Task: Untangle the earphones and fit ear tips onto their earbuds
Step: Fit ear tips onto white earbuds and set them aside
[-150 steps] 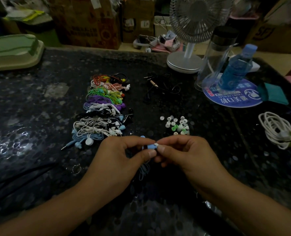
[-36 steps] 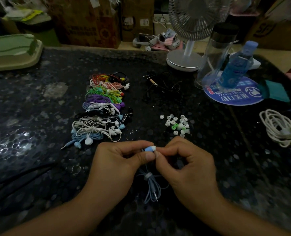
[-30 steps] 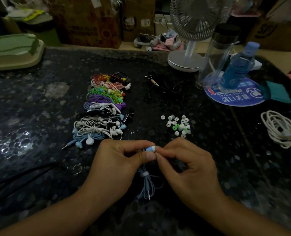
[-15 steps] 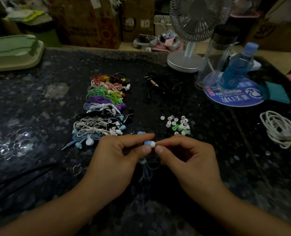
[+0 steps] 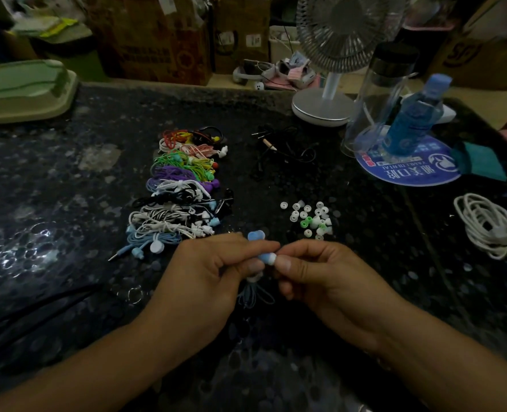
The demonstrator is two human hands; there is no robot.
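A dark speckled table (image 5: 68, 203) is taking up nearly everything in front of the person, and on its far side a white desk fan (image 5: 332, 55) is standing on its round base. Just right of it a clear tumbler with a black lid (image 5: 377, 96) and a blue bottle (image 5: 415, 111) are sitting on a round blue mat (image 5: 406, 173). At the far left edge a pale green tray (image 5: 23, 90) is lying, and near the right edge a coil of white cable (image 5: 484, 224) is resting.

Down the middle a row of bundled earphones (image 5: 181, 191) is lying in many colours, red at the far end, then green, purple, white, black and light blue nearest the person. Right of that row a loose black earphone (image 5: 282, 150) is sprawling, and closer in a small scatter of ear tips (image 5: 311, 218), mostly white with a couple of green, is lying well apart from the bundles.

Nearest the person, the left hand (image 5: 204, 278) is pinching a light blue earbud (image 5: 264, 257) between thumb and forefinger, with a second blue earbud (image 5: 255, 235) poking up just above its fingers. The right hand (image 5: 323, 278) is curling in from the other side, its thumb and forefinger pressing a white ear tip (image 5: 273, 259) against the end of that earbud. Below the two hands the earphone's blue cord (image 5: 250, 295) is hanging down to the table in a bunch.
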